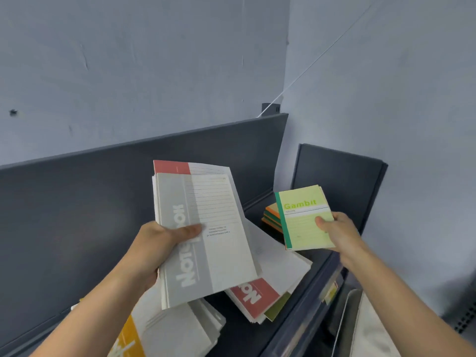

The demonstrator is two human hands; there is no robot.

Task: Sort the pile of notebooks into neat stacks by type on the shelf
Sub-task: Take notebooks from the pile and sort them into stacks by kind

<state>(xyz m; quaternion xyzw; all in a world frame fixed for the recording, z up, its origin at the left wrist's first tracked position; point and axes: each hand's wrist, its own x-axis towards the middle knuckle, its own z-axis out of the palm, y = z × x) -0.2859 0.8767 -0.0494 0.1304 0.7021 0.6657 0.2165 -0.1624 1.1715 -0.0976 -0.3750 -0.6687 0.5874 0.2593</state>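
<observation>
My left hand (164,243) grips a bundle of large notebooks above the shelf; the top one is grey and white (206,240), and a red-covered one (171,166) shows behind it. My right hand (337,231) holds a small light-green "Gambit" notebook (301,217) with a dark green spine, thumb on its cover. Just behind it, a short stack of small notebooks (273,216) with orange and green edges lies in the shelf's far right corner. Below my left hand, loose large notebooks lie on the shelf, among them a red one (255,297) and a yellow one (128,338).
The dark grey metal shelf (244,328) has a tall back panel (90,191) and a right end panel (337,173). Its front lip carries a yellow price tag (331,292). Pale walls meet in a corner behind. A light fabric item (368,328) sits at lower right.
</observation>
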